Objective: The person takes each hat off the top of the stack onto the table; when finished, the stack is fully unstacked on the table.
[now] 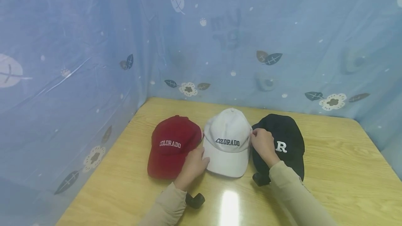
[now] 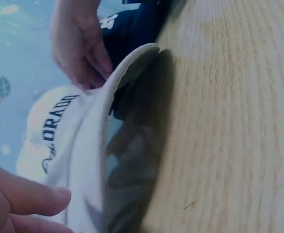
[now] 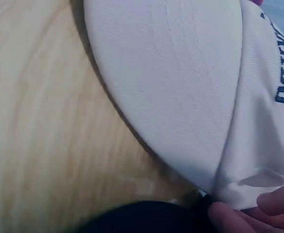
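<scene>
Between two other caps sits a white baseball cap lettered COLORADO, its brim toward me. On its left side my left hand holds it, thumb by the brim and fingers reaching in beside the red cap. My right hand pinches the white cap's right edge, where crown meets brim, and overlaps the black cap marked R. In the right wrist view, the right fingertips are at a fold in the white fabric. The left thumb lies against the crown in the left wrist view.
All three caps stand in a row on a wood-grain table. A blue curtain printed with leaves and flowers hangs behind and along the left side. Dark wrist cameras show beneath both forearms in beige sleeves.
</scene>
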A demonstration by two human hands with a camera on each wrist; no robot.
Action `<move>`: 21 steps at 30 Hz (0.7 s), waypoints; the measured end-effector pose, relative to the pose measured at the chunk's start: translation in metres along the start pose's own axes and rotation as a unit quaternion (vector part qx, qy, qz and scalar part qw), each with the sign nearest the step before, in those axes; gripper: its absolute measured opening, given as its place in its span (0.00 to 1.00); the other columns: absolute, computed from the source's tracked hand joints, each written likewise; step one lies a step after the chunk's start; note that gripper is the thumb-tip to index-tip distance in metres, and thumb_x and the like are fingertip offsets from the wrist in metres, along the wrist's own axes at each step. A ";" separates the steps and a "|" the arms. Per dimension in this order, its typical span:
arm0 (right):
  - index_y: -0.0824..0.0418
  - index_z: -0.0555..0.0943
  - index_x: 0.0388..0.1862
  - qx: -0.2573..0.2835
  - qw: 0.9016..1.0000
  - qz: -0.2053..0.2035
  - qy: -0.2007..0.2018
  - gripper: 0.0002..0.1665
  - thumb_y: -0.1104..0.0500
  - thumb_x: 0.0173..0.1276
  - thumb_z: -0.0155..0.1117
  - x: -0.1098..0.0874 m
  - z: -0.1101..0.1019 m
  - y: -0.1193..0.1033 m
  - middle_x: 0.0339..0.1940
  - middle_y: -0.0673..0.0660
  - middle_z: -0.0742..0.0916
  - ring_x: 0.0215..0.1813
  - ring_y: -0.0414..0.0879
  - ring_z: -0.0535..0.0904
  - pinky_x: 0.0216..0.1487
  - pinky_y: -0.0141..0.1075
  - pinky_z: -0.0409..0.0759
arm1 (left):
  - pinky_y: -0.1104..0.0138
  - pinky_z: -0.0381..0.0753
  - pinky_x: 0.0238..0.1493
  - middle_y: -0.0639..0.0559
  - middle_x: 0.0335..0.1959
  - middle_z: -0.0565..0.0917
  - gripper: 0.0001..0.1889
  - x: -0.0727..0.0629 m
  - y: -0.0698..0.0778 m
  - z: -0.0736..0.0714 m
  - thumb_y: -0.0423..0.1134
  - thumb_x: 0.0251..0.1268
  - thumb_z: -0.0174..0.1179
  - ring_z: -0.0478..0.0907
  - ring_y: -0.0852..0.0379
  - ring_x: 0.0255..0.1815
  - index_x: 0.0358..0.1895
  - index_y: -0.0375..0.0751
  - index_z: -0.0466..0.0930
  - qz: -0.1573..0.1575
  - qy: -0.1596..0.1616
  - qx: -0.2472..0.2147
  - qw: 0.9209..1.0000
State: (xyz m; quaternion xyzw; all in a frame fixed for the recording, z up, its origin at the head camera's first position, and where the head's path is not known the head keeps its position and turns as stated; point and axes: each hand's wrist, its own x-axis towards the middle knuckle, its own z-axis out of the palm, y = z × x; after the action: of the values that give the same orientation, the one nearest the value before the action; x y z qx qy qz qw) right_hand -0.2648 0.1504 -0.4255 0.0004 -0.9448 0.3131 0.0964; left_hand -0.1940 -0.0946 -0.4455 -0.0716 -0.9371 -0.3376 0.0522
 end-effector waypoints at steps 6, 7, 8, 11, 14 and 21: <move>0.69 0.78 0.49 -0.011 0.992 -0.056 0.116 0.16 0.64 0.66 0.50 0.004 -0.003 -0.021 0.26 0.64 0.84 0.14 0.47 0.70 0.11 0.35 0.65 | 0.56 0.78 0.46 0.40 0.47 0.81 0.21 -0.013 -0.005 -0.034 0.36 0.58 0.60 0.80 0.47 0.45 0.55 0.32 0.74 -0.016 0.027 -0.065 0.997; 0.68 0.77 0.50 -0.004 0.988 -0.066 0.138 0.16 0.63 0.67 0.50 0.005 -0.003 -0.028 0.26 0.63 0.84 0.13 0.46 0.69 0.10 0.35 0.63 | 0.57 0.79 0.45 0.42 0.47 0.81 0.20 -0.016 -0.009 -0.044 0.36 0.59 0.60 0.80 0.49 0.43 0.55 0.33 0.74 -0.019 0.046 -0.072 0.996; 0.67 0.77 0.51 0.007 0.985 -0.077 0.154 0.17 0.63 0.67 0.51 0.006 -0.002 -0.036 0.27 0.63 0.85 0.12 0.45 0.68 0.09 0.34 0.62 | 0.59 0.79 0.43 0.44 0.47 0.82 0.20 -0.019 -0.013 -0.054 0.36 0.59 0.60 0.80 0.51 0.42 0.54 0.35 0.75 -0.024 0.067 -0.072 0.995; 0.64 0.78 0.50 0.051 0.982 -0.107 0.146 0.16 0.62 0.66 0.53 0.005 0.005 -0.061 0.30 0.62 0.86 0.11 0.44 0.67 0.10 0.33 0.63 | 0.58 0.79 0.41 0.44 0.47 0.81 0.17 -0.030 -0.035 -0.084 0.36 0.61 0.59 0.80 0.51 0.41 0.53 0.36 0.76 -0.042 0.128 -0.044 0.990; 0.64 0.80 0.47 0.097 0.985 -0.122 0.079 0.14 0.61 0.66 0.55 0.002 0.021 -0.086 0.30 0.60 0.86 0.12 0.43 0.68 0.13 0.33 0.65 | 0.53 0.79 0.42 0.39 0.48 0.80 0.17 -0.044 -0.064 -0.105 0.36 0.64 0.55 0.80 0.45 0.43 0.54 0.34 0.74 -0.087 0.148 -0.016 0.985; 0.68 0.78 0.49 0.168 0.977 -0.072 -0.106 0.16 0.61 0.65 0.57 -0.001 0.073 -0.120 0.33 0.60 0.86 0.24 0.43 0.81 0.25 0.33 0.79 | 0.50 0.77 0.49 0.31 0.51 0.77 0.20 -0.076 -0.118 -0.107 0.38 0.69 0.49 0.74 0.36 0.52 0.56 0.24 0.70 -0.168 0.057 -0.065 0.982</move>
State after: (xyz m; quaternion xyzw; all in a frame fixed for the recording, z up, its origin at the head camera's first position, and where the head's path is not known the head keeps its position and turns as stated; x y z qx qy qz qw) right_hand -0.2698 0.0108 -0.4120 0.1182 -0.8811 0.4576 0.0170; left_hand -0.1336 -0.2602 -0.4481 0.1032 -0.9071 -0.4057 0.0436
